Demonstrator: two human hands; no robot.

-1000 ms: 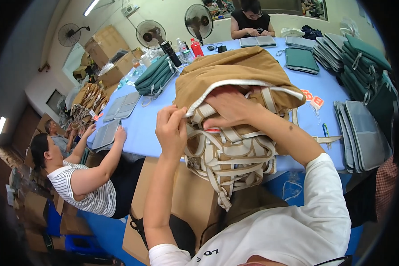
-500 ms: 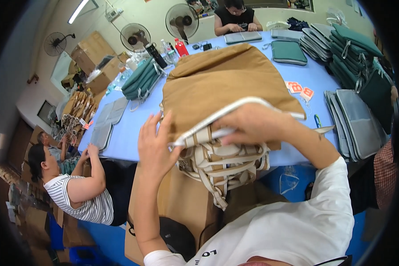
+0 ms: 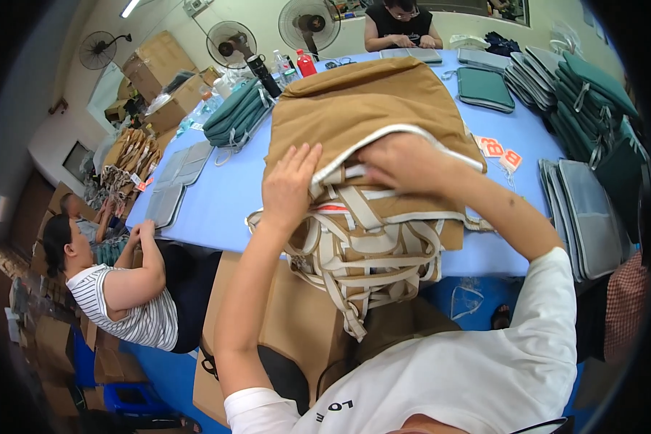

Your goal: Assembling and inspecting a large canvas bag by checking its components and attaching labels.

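Note:
A large brown fabric bag [image 3: 365,98] with white-trimmed edges lies on the table in front of me. Its near part is a heap of cream webbing straps [image 3: 362,264] hanging over the table's front edge. My left hand [image 3: 291,181] rests on the left of the bag by the white trim, fingers stretched out and holding nothing. My right hand [image 3: 403,165] reaches in at the white-edged opening, its fingertips partly hidden and blurred, so its grip does not show. A narrow red strip shows among the straps between the hands.
Green padded cases [image 3: 240,116] lie at the left, beside bottles [image 3: 305,64]. Stacks of grey cases [image 3: 582,217] and green cases [image 3: 593,94] stand at the right. Orange-white tags [image 3: 493,148] lie by the bag. One person [image 3: 126,289] works at the left, another [image 3: 403,29] across the table.
My left hand has come up and right, from raised beside the bag to flat on it. The white-edged flap has shifted up with my right hand, showing more straps and the red strip.

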